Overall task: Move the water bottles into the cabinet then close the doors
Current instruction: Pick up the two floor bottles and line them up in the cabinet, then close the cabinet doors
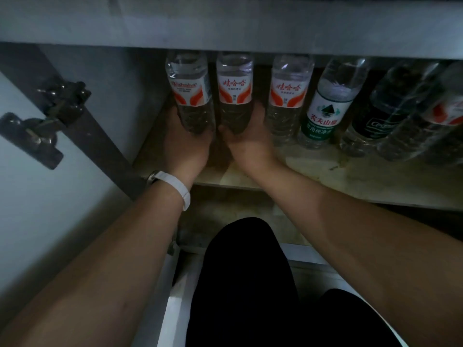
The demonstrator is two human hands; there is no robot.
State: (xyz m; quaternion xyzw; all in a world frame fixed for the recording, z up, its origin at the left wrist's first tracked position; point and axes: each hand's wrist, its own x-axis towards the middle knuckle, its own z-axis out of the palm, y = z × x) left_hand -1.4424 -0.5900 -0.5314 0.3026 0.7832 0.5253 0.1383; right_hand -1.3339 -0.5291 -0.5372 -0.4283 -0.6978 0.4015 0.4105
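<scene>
Several water bottles stand in a row on the cabinet shelf (350, 176). My left hand (186, 144) grips the base of the leftmost red-and-white labelled bottle (189, 88). My right hand (246, 141) grips the base of the second red-and-white bottle (234, 88) beside it. A third red-and-white bottle (288, 96) stands just right of my right hand, then a green-labelled bottle (325, 113), a dark-labelled bottle (380, 116) and another bottle (431, 121) at the far right. The bottle tops are hidden behind the cabinet's upper edge.
The open left cabinet door (32, 196) stands at the left with its metal hinge (50, 116). The cabinet's upper edge (250, 28) runs across the top. My dark-clothed knees (245, 284) are below, close to the cabinet front.
</scene>
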